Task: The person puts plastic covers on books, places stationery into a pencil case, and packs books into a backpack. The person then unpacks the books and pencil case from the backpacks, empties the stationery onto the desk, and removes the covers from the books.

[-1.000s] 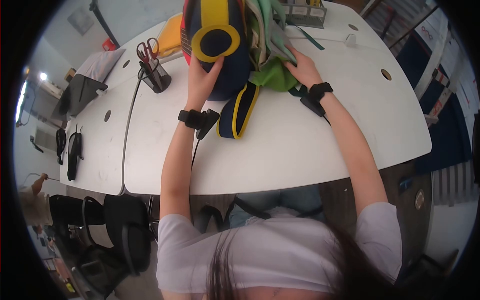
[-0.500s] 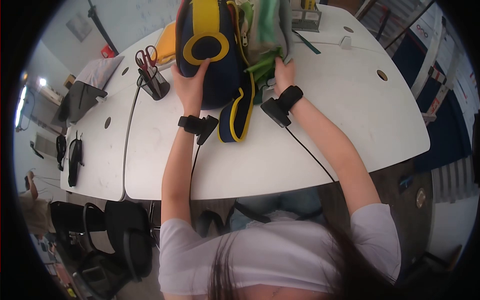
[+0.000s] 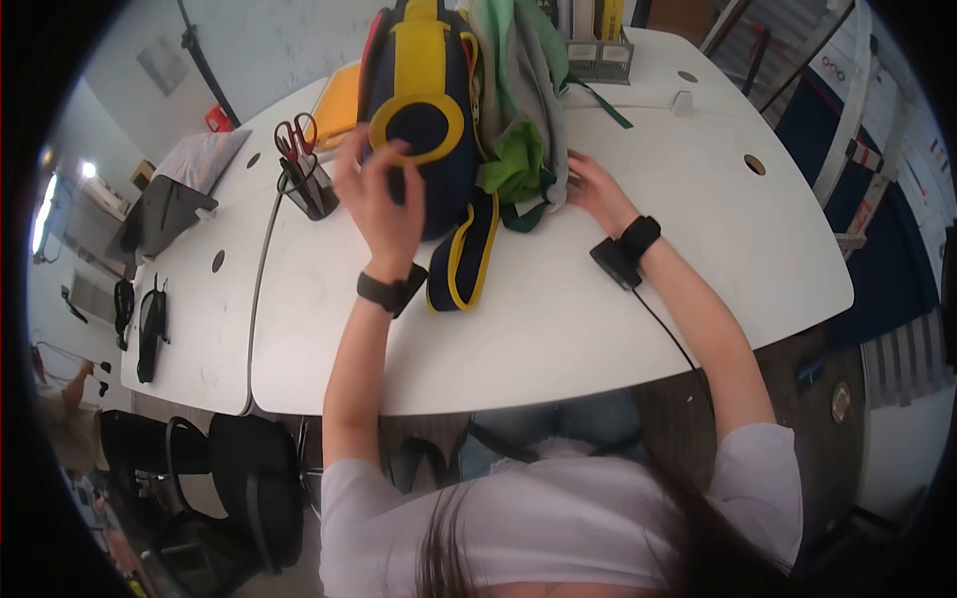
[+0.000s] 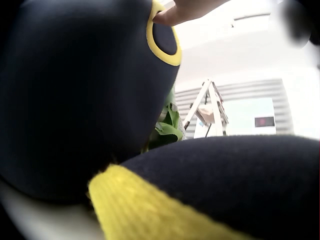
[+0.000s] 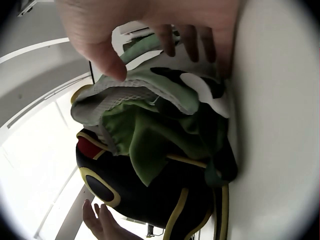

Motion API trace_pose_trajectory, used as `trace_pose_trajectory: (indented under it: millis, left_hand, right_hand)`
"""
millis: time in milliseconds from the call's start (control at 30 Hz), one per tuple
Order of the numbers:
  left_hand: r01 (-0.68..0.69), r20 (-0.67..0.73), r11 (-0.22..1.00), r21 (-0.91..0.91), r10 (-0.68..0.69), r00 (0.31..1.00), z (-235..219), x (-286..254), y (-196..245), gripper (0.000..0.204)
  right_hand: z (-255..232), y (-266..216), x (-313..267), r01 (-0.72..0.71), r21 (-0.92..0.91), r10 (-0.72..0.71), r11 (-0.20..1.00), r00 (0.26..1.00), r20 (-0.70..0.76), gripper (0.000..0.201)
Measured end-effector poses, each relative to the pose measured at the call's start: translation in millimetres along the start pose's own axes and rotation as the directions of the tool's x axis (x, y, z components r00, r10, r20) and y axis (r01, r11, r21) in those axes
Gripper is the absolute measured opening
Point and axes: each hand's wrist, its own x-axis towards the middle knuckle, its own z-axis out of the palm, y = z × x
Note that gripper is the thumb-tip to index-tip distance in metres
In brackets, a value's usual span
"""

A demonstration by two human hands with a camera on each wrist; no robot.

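Note:
A navy backpack (image 3: 444,194) with yellow trim and a yellow ring (image 3: 455,130) stands on the white table. Its looped strap (image 3: 440,284) trails toward the near edge. My left hand (image 3: 384,219) is raised before the ring with fingers spread and loosely bent; in the left wrist view a fingertip overlaps the ring. Against the backpack's right side leans a soft grey and pale-green bag (image 3: 546,75) with mesh lining and a bright green fabric piece (image 3: 513,164). My right hand (image 3: 603,199) is at this bag's lower right side, fingers loosely extended, thumb apart in the right wrist view.
Left of the backpack stands a mesh pen cup (image 3: 314,199) with red-handled scissors (image 3: 299,135). An orange item (image 3: 339,105) lies behind it. A grey basket (image 3: 598,62) is at the back right. A ladder (image 3: 862,164) stands beyond the table's right side.
My left hand has let go of the backpack's side and lifted, fingers spreading. My right hand moved in to the green fabric, then back out to the right. Both bags sit slightly lower in view.

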Motion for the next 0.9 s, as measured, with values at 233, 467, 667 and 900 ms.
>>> trace_pose_trajectory:
  millis: [233,467,667,900]
  left_hand:
    - [-0.174,0.467,0.983,0.056,0.128,0.875,5.8,-25.5,21.7,0.016]
    - [-0.060,0.336,0.998,-0.027,0.065,0.940,3.4,-30.4,7.2,0.039]
    - [0.177,-0.069,0.969,-0.171,-0.191,0.979,7.0,-33.2,-18.4,0.062]
    - [0.681,0.315,0.365,-0.635,-0.682,0.660,4.2,-29.1,-41.5,0.055]
  right_hand:
    - [9.1,17.0,-5.8,0.061,-0.075,-0.068,0.995,0.993,-0.092,0.062]
    - [9.7,19.5,-6.5,0.168,-0.392,-0.205,0.904,0.977,-0.055,0.065]
    - [-2.5,14.3,4.0,0.113,-0.392,-0.129,0.913,0.992,-0.014,0.062]
    - [-4.8,17.0,2.8,0.097,-0.286,-0.120,0.953,0.991,-0.064,0.050]
